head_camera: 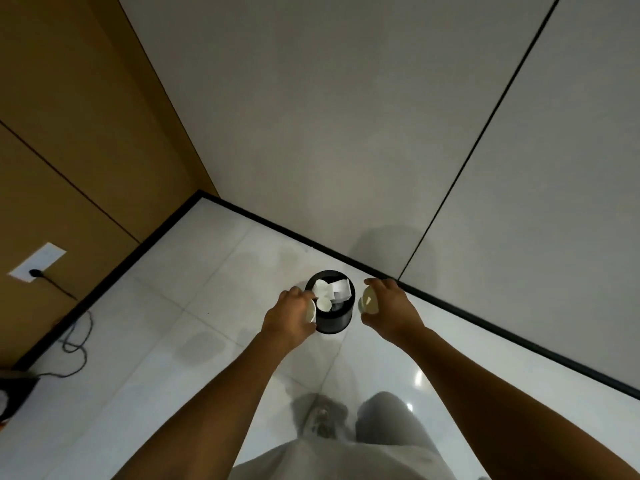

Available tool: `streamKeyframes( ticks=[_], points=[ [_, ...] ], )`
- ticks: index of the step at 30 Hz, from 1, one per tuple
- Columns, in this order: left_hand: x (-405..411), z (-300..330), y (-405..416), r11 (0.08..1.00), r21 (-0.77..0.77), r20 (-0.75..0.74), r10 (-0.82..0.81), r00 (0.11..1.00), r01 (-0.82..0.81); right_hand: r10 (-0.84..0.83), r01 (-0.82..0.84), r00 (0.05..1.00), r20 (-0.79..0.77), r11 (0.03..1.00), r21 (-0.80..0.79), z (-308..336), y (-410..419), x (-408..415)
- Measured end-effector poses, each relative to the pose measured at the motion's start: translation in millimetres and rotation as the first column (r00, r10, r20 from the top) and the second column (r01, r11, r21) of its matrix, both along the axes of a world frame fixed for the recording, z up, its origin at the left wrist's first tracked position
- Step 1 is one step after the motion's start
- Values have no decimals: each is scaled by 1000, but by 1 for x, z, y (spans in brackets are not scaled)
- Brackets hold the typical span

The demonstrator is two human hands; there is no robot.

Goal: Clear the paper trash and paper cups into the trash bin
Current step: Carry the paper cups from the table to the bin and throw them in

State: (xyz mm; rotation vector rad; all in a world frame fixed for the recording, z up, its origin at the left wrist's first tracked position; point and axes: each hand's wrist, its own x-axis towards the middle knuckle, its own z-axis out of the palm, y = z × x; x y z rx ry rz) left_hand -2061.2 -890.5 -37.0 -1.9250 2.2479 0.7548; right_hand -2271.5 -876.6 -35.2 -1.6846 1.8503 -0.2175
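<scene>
Glossy white tiled floor [207, 258], grey wall panels behind, brown panel with one socket and black cable at left. One small black round trash bin [334, 322] standing on the floor near the wall, holding crumpled white paper [337, 287] and one paper cup [324, 304]. Left hand [289, 315] curled round a white paper cup [310, 312] at the bin's rim. Right hand [389, 311] gripping another white cup [369, 300], just beside the bin. Three cups visible altogether.
</scene>
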Motion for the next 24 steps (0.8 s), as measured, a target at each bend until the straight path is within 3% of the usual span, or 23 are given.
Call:
streamKeyframes(
  ticks=[9,16,24],
  points=[
    [-53,-47,-105,966,102,-21,240,971,-237,234,-232,972,-18,969,89,-36,-147,-60],
    [-86,-82,-160,850,140,-55,518,853,-507,387,-386,922,22,911,143,-77,-244,-88],
    [-89,-182,-192,754,150,-86,655,751,-640,427,-447,894,138,875,185,-196,-299,-59]
  ],
)
